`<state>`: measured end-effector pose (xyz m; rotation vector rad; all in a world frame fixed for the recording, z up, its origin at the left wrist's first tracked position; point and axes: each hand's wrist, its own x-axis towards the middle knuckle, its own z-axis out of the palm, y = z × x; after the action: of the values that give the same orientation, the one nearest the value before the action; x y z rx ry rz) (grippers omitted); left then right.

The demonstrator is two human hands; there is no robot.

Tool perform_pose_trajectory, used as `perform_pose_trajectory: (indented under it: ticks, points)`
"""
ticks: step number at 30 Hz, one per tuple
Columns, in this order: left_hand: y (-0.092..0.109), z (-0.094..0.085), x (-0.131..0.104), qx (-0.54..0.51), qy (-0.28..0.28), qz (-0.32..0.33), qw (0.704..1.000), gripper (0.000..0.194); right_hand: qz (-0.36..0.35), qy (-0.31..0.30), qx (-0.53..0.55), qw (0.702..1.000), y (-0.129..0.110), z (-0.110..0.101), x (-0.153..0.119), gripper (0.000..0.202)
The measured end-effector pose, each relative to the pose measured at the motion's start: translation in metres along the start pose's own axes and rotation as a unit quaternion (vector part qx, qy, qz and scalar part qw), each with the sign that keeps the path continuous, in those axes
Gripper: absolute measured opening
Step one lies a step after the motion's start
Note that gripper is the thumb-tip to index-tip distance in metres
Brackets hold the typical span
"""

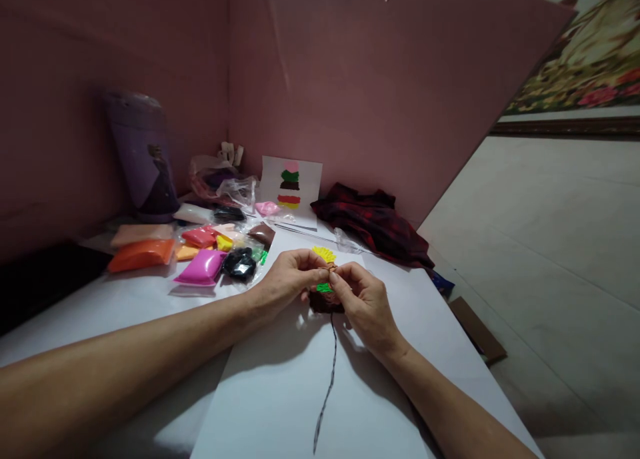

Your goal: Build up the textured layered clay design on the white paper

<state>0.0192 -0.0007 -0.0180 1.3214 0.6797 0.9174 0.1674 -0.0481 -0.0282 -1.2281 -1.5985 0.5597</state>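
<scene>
My left hand (293, 272) and my right hand (365, 302) meet over a sheet of white paper (280, 406). Between both sets of pinched fingertips is a small, thin brown strip of soft clay (331, 267). Just beneath it on the sheet lie layers of clay: ruffled yellow (324, 253) at the top, bright green (325, 288) partly covered by my fingers, and dark brown (324, 304) below. From the brown layer a thin, twisted dark strand (329, 382) runs down the paper towards me.
Bagged clay lies left: orange (143, 255), magenta (201, 267) and black (240, 264) among several packets. A card (313, 179) with coloured layers leans on the pink wall. Dark plaid cloth (373, 216) lies behind the paper. A purple bottle (143, 156) stands back left.
</scene>
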Motion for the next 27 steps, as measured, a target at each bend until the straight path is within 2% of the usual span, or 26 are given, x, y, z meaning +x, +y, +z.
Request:
perform_pose_trajectory:
  ticks: [6,11,17,22,27]
  points:
    - [0.0034,0.0027,-0.0006,0.001,0.015,-0.006,1.000,0.021,0.004,0.035,-0.005,0.999,0.0001,-0.0017,0.0007,0.021]
    - [0.0036,0.0035,-0.0006,0.006,0.007,-0.009,1.000,0.021,-0.004,0.058,0.005,0.998,0.0004,-0.0009,0.0005,0.015]
    - [-0.0021,0.0000,0.0023,-0.010,-0.016,-0.003,1.000,0.020,-0.015,0.027,-0.006,0.999,0.0000,-0.0010,-0.0002,0.011]
    - [-0.0039,-0.0012,0.0027,-0.018,-0.026,-0.013,0.999,0.025,-0.013,0.035,-0.009,0.999,0.0009,-0.0016,0.0001,0.011]
    - [-0.0052,-0.0023,0.0021,0.007,-0.028,-0.024,0.999,0.019,-0.010,0.037,0.008,0.999,0.0015,-0.0004,0.0002,0.013]
